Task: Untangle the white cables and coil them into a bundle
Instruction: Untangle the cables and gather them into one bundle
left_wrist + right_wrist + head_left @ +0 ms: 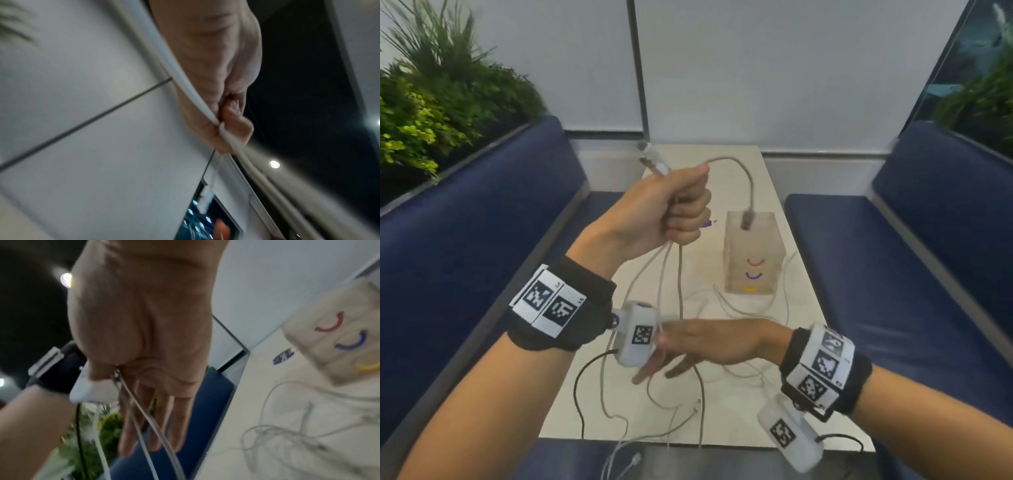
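My left hand (681, 209) is raised above the table in a fist, gripping several white cables (680, 281). Two connectors (654, 161) stick out above the fist. One strand arcs right and ends in a dangling plug (747, 219). In the left wrist view the curled fingers (228, 128) clamp a white strand (185, 81). Lower down, my right hand (709, 342) meets the hanging strands. In the right wrist view its fingers (180, 418) are straight, and the thumb folds over the strands (144, 415) at the palm. More loose cable (739, 308) lies tangled on the table.
A beige box (753, 253) with red, blue and yellow arcs stands on the narrow pale table (801, 404). Blue benches (482, 240) (893, 257) flank it, with plants (431, 102) behind the left one. Black camera cords (578, 387) hang from my wrists. Some cable ends droop over the near table edge.
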